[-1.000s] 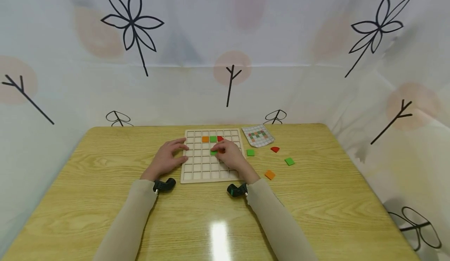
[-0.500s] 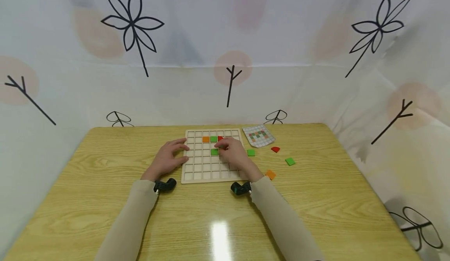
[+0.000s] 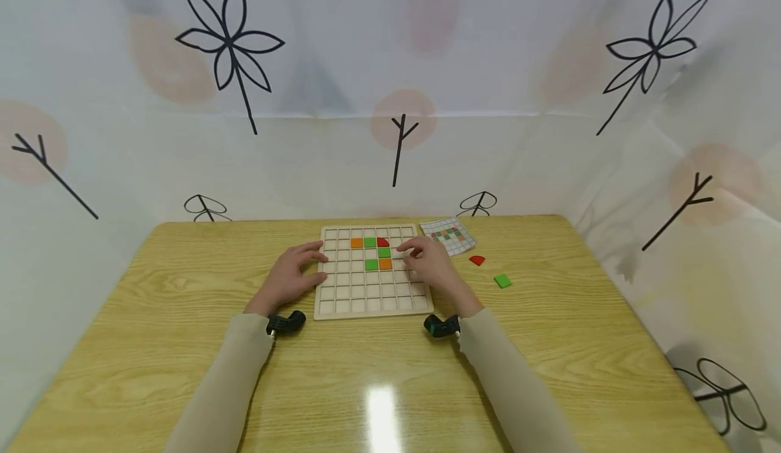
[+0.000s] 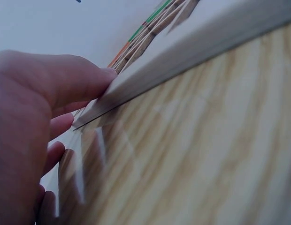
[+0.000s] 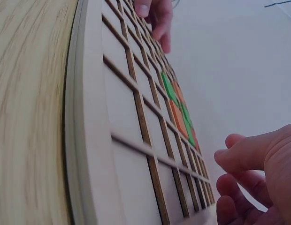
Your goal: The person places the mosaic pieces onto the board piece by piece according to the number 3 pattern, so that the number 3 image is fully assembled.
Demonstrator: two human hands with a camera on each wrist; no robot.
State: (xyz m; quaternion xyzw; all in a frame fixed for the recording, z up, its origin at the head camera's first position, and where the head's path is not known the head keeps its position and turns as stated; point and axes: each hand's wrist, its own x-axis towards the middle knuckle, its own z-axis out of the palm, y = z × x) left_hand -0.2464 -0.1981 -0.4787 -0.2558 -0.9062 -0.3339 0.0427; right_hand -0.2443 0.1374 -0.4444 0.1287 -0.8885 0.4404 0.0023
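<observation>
Wooden grid board [image 3: 372,273] flat on the yellow surface [image 3: 183,344], left hand [image 3: 291,275] resting open against its left edge, right hand [image 3: 427,263] hovering loosely curled and empty over its right side, green tile [image 3: 502,281] and red tile [image 3: 477,260] lying loose nearby.

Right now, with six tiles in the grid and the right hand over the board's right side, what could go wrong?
The right hand hovers close to the seated green and orange tiles; a brush could pop them out of their cells. The left hand only rests on the board's left edge, so a nudge may slide it. The loose green tile and red piece lie apart, easy to sweep off.
</observation>
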